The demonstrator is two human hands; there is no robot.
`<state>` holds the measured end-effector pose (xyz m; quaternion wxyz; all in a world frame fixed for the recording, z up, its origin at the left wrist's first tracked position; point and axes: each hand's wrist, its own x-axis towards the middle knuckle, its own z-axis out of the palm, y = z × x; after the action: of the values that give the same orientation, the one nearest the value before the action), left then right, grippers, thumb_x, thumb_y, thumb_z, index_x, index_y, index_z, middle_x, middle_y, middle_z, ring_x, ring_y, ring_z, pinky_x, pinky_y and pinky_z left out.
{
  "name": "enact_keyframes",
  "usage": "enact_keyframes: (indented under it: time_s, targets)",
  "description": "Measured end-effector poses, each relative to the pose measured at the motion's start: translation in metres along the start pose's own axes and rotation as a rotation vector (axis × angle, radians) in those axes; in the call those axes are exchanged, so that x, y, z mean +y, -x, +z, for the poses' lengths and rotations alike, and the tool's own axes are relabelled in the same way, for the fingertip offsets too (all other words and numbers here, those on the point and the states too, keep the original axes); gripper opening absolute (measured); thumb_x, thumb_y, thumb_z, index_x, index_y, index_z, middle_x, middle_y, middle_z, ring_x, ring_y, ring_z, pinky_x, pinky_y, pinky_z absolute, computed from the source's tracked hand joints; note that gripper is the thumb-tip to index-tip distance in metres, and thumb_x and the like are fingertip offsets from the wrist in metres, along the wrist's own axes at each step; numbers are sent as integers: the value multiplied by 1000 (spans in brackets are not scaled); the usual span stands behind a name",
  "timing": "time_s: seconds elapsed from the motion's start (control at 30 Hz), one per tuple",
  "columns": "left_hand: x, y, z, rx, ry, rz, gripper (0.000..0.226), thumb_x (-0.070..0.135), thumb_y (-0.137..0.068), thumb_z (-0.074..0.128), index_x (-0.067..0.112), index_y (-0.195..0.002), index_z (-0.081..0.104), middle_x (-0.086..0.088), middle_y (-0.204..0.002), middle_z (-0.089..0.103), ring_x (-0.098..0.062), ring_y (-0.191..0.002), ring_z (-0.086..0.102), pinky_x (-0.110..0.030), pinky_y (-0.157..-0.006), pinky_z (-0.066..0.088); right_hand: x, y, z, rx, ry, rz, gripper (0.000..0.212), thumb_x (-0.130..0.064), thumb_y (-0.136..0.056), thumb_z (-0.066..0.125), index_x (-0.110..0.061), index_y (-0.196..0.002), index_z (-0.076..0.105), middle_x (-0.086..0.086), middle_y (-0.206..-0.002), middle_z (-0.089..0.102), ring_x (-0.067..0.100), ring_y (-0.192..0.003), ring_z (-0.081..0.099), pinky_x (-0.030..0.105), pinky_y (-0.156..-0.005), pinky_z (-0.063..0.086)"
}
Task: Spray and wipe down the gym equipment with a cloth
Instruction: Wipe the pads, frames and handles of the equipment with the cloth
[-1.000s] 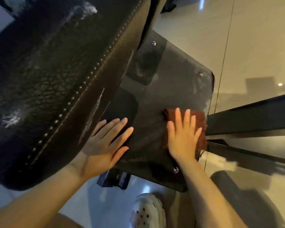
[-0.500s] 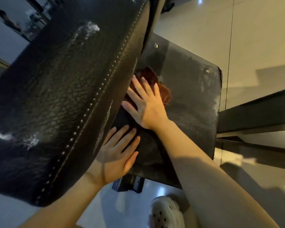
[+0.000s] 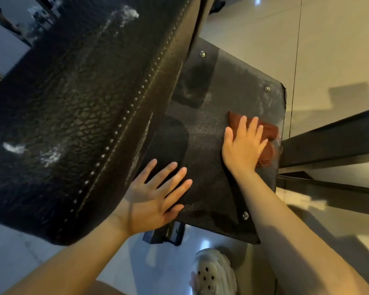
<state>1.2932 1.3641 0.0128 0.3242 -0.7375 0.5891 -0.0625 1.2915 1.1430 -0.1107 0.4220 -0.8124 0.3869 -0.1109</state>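
— What takes up most of the view?

— A big black padded seat [image 3: 73, 116], its leather cracked and grained, with a row of pale stitching down its right edge and white foamy smears on top; it fills the upper left and overhangs everything below it.

— And under it?

— A dark, rough-textured footplate [image 3: 211, 158], tilted, with metal bolts at its corners; pale streaks mark its upper right part; a black steel beam [image 3: 332, 139] runs off to the right from beside the plate, over a glossy tiled floor [image 3: 339, 50].

— Where are the hands?

— Both lie on the plate; the left hand [image 3: 156, 196] is flat, fingers straight and spread, palm pressed near the plate's lower left edge, just under the seat's rim; it holds nothing.

— The right one?

— The right hand [image 3: 243, 145] is also flat, fingers straight and slightly fanned, pressing down on the cloth; nothing is curled around it.

— And the cloth itself?

— The cloth [image 3: 268, 135] is reddish-brown and bunched, lying on the plate's right side close to the edge, near the beam; most of it is under the palm, with folds showing past the fingertips and to the right.

— Anything smaller?

— A white perforated clog [image 3: 213, 273] on the floor at the bottom, below the plate.
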Motion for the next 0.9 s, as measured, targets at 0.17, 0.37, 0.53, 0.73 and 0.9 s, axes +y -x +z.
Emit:
enact_keyframes:
  time_s: [0.17, 0.37, 0.53, 0.73, 0.9]
  targets:
    - [3, 0, 7, 93, -25, -29, 52, 39, -103, 20, 18, -137, 53, -10, -141, 54, -31, -132, 49, -56, -107, 35, -93, -7, -8, -162, -92, -466, 55, -39, -105, 27, -18, -155, 18, 10, -163, 2, 32, -149, 0, 53, -118, 1]
    - [-1, -2, 11, 166, -65, -4, 48, 37, -101, 26, 20, -137, 52, -9, -138, 57, -30, -129, 52, -54, -103, 34, -108, 12, 8, -153, -99, -867, 52, -42, -101, 33, -24, -149, 37, 7, -161, 20, 31, -149, 9, 58, -117, 12]
    - [2, 0, 5, 102, -4, -9, 47, 38, -96, 35, 20, -135, 56, -9, -140, 54, -30, -130, 50, -56, -104, 40, -33, -13, 2, -97, 5, -383, 59, -61, -98, 27, -42, -152, 13, -1, -164, 2, 26, -150, -2, 59, -115, -4]
    - [4, 2, 3, 57, 29, -20, 48, 37, -95, 35, 19, -133, 59, -9, -141, 54, -30, -131, 49, -57, -102, 36, 44, -13, -3, -26, 14, 41, 63, -56, -100, 24, -30, -156, 12, 9, -164, 4, 30, -150, 3, 53, -120, 1]
    - [2, 0, 0, 37, 16, -12, 50, 38, -96, 31, 21, -135, 57, -8, -142, 53, -29, -132, 49, -57, -101, 43, 5, 1, 0, -72, 18, 129, 61, -55, -101, 19, -32, -155, 3, 7, -164, -4, 32, -149, -4, 56, -118, -3]
